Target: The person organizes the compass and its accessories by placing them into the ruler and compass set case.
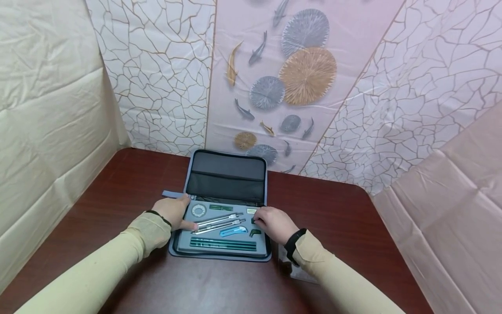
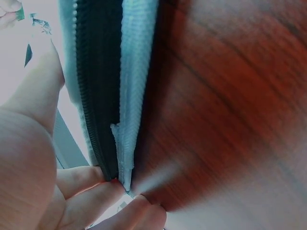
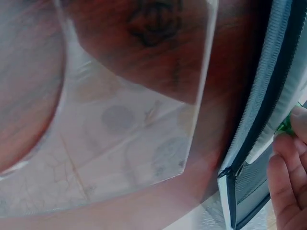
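An unzipped drawing-set case (image 1: 226, 176) lies on the table, lid leaning back. Its grey tray (image 1: 184, 244) bears two silver compasses (image 1: 219, 222), a light-blue cutter (image 1: 233, 231), green pencils (image 1: 223, 245), a round white disc (image 1: 198, 210), a green-labelled box (image 1: 221, 207), a white eraser (image 1: 252, 211) and a dark green bent piece (image 1: 255, 232). My left hand (image 1: 172, 212) rests on the case's left side, thumb over the tray, fingers touching the zipped rim (image 2: 103, 120). My right hand (image 1: 276, 223) pinches a small green piece (image 3: 285, 125) at the tray's right; its kind is mostly hidden.
A clear plastic sheet (image 3: 129, 129) with a curved cut-out lies beneath my right wrist, right of the case. A blue strap (image 1: 171, 194) sticks out at the case's left. The brown table (image 1: 333, 209) meets cloth-hung walls (image 1: 164, 78) behind and at both sides.
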A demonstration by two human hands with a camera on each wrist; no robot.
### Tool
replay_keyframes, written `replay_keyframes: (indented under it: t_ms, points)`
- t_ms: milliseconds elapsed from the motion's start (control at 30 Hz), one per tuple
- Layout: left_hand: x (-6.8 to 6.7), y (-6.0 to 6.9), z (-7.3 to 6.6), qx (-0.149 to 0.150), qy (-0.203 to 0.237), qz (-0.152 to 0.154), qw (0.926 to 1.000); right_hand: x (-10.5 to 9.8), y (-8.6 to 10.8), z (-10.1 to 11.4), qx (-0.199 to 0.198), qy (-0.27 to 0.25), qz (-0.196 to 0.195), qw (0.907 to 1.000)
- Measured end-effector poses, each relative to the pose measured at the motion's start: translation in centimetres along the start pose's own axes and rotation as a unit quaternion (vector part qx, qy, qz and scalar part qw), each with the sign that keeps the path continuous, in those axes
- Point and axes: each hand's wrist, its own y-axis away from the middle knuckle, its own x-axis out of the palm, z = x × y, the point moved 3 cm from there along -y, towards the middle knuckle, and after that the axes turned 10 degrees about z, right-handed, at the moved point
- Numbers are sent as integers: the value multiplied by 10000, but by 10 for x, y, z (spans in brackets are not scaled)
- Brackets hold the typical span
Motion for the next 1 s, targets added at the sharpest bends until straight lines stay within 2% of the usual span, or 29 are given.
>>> replay_keyframes:
  t_ms: [100, 300, 367, 500, 700, 867, 1000]
  points:
    - [0, -1, 1, 3, -8, 16, 10000, 1, 0, 0, 40, 99, 28, 9999]
    - [2, -3, 3, -45, 80, 32, 10000, 8, 2, 13, -122, 1032, 67, 9946]
    - [3, -3, 3, -60, 80, 67, 9999, 11, 5, 18, -129, 1132, 135, 9934]
    - [4, -4, 4, -10, 86, 63, 9999, 14, 11, 19, 83, 832, 213, 9963]
    - [5, -4, 6, -33, 101, -27, 9999, 13, 16, 6, 375, 8, 400, 9985]
    - [4, -2, 4, 5, 124, 11, 9999, 5, 22, -6, 620, -871, 596, 9925]
    - [1, 1, 0, 36, 148, -22, 9999, -6, 34, -22, 1027, -1229, 684, 9847]
